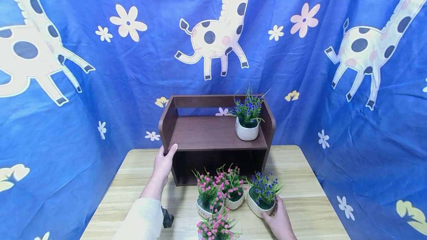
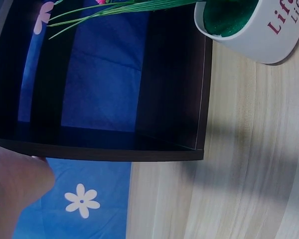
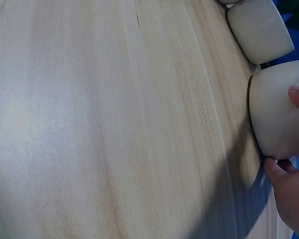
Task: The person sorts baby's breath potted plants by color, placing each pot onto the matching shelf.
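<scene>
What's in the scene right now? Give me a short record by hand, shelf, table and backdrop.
left hand: grips the shelf at its left side
right hand: holds a blue-flowered pot, which stands on the table
shelf top: another blue-flowered pot, right end
table: three pink-flowered plants left of the held pot; small black object near left sleeve
backdrop: blue cloth, giraffes and flowers

Five potted plants [image 1: 247, 133]: two blue-flowered plants [image 1: 262, 192], three pink-flowered plants [image 1: 208, 190]. One brown two-level shelf [image 1: 205, 132], one wood-grain table [image 1: 307, 184], one small black object [image 1: 167, 218]. One left hand [image 1: 164, 165], one right hand [image 1: 279, 218], two in all. Three printed giraffes [image 1: 217, 37].
</scene>
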Available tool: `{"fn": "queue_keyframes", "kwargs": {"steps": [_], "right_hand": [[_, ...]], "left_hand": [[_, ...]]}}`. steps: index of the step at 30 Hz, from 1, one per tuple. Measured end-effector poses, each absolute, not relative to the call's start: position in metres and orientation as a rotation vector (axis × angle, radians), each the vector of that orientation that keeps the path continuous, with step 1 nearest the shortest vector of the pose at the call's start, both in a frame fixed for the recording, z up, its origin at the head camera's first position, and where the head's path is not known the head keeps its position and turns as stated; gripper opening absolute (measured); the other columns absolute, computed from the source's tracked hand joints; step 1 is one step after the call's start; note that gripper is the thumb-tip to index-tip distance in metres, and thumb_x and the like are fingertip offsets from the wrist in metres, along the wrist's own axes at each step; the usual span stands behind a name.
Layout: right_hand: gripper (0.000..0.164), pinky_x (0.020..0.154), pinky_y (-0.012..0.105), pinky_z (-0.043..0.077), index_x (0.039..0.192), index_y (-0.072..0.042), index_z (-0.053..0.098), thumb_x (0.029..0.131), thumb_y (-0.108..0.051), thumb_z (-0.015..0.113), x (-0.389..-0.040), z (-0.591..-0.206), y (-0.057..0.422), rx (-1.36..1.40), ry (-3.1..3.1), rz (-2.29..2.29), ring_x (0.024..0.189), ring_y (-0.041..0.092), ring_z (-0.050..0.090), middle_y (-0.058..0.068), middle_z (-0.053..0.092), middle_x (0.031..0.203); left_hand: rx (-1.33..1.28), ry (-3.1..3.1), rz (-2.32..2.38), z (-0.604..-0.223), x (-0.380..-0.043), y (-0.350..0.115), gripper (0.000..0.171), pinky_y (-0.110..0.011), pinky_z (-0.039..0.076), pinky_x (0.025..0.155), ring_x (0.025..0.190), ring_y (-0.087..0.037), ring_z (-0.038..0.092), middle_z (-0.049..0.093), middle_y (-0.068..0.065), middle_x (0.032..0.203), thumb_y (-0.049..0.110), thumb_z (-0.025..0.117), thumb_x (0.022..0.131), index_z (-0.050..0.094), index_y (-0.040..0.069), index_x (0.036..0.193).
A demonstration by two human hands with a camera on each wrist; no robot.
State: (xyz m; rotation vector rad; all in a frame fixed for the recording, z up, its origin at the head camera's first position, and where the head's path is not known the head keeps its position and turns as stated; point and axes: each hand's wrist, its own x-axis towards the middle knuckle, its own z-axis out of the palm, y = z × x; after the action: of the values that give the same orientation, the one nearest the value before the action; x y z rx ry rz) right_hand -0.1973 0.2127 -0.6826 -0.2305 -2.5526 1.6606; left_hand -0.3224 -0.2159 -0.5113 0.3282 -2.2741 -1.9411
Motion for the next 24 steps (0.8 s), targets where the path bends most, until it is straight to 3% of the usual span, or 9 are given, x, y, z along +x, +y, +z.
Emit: {"fn": "queue_keyframes", "kwargs": {"steps": [6, 17, 24], "right_hand": [[0.095, 0.115, 0.059, 0.050, 0.155, 0.016, 0.029, 0.083, -0.002, 0.089, -0.197, -0.681, 0.213, -0.271, -2.527, 1.688, 0.143, 0.061, 0.050, 0.049, 0.043, 0.154], [0.093, 0.100, 0.049, 0.064, 0.153, 0.012, 0.034, 0.083, -0.009, 0.092, -0.193, -0.661, 0.214, -0.277, -2.532, 1.577, 0.118, 0.048, 0.073, 0.046, 0.056, 0.144], [0.091, 0.116, 0.061, 0.050, 0.152, 0.007, 0.040, 0.084, -0.020, 0.094, -0.185, -0.640, 0.206, -0.343, -2.496, 1.511, 0.132, 0.054, 0.065, 0.041, 0.057, 0.148]], "left_hand": [[0.334, -2.273, -1.948, -0.510, -0.322, -0.216, 0.073, -0.058, 0.023, 0.138, 0.164, -0.040, 0.031, 0.038, -0.022, 0.173, 0.056, 0.061, 0.107, 0.042, 0.013, 0.163], [0.329, -2.272, -1.950, -0.510, -0.322, -0.216, 0.074, -0.058, 0.023, 0.137, 0.164, -0.039, 0.031, 0.038, -0.021, 0.173, 0.058, 0.062, 0.106, 0.042, 0.014, 0.163], [0.339, -2.274, -1.952, -0.511, -0.321, -0.216, 0.075, -0.058, 0.023, 0.138, 0.164, -0.039, 0.031, 0.038, -0.022, 0.173, 0.058, 0.062, 0.106, 0.042, 0.013, 0.162]]}}
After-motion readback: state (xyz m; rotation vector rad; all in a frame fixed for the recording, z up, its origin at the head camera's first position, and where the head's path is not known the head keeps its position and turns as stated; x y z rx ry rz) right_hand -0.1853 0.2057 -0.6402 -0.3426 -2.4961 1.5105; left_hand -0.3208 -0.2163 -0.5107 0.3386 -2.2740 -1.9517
